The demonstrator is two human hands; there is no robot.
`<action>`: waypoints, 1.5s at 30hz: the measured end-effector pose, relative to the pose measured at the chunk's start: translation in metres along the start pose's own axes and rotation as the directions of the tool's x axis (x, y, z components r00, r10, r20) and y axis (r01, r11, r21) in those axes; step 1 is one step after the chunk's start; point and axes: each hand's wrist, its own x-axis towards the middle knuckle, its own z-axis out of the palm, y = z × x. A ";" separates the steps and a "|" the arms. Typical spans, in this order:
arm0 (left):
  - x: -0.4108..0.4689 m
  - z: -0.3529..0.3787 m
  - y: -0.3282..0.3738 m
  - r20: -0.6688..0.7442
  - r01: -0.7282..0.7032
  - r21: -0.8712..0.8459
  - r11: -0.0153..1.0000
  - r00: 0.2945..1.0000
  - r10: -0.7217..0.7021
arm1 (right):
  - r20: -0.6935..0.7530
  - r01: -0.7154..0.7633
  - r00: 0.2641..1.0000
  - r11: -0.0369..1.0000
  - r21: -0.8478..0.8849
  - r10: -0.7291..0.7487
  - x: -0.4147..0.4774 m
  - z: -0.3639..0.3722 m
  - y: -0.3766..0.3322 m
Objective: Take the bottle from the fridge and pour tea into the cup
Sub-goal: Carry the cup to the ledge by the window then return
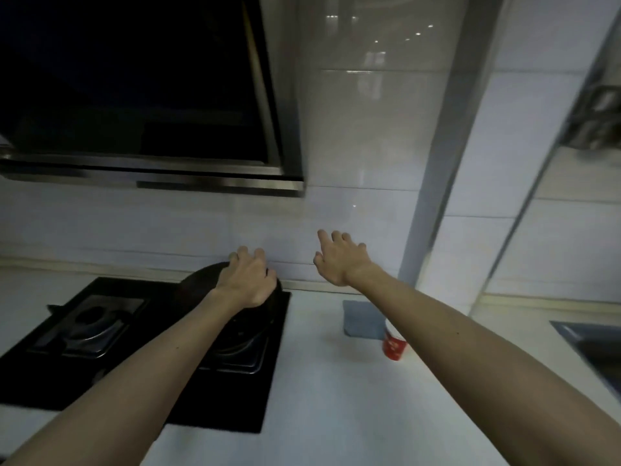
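A red paper cup [394, 346] stands on the white counter [336, 381], partly hidden under my right forearm. My right hand [337, 258] is stretched out above the counter toward the tiled wall, fingers spread, holding nothing. My left hand [247, 279] hovers over the dark pan [198, 285] on the right burner, fingers loosely curled and apart, with nothing in it. No bottle and no fridge are in view.
A black gas hob [100, 331] with two burners fills the left of the counter. A dark range hood [151, 95] hangs above it. A grey-blue cloth [361, 319] lies behind the cup. A sink edge [588, 344] shows at the far right.
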 end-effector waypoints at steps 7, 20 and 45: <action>0.012 0.027 0.081 0.050 -0.155 0.001 0.988 0.987 0.155 | -0.002 -0.147 0.989 0.989 -0.004 0.147 -0.041 -0.002 0.086; 0.040 0.076 0.161 0.137 -0.344 -0.014 0.939 0.930 0.342 | 0.028 -0.379 0.925 0.924 0.051 0.378 -0.080 0.014 0.162; 0.127 0.202 0.150 0.351 -0.424 -0.030 0.905 0.843 0.407 | 0.159 -0.573 0.817 0.753 0.322 0.554 -0.031 0.169 0.208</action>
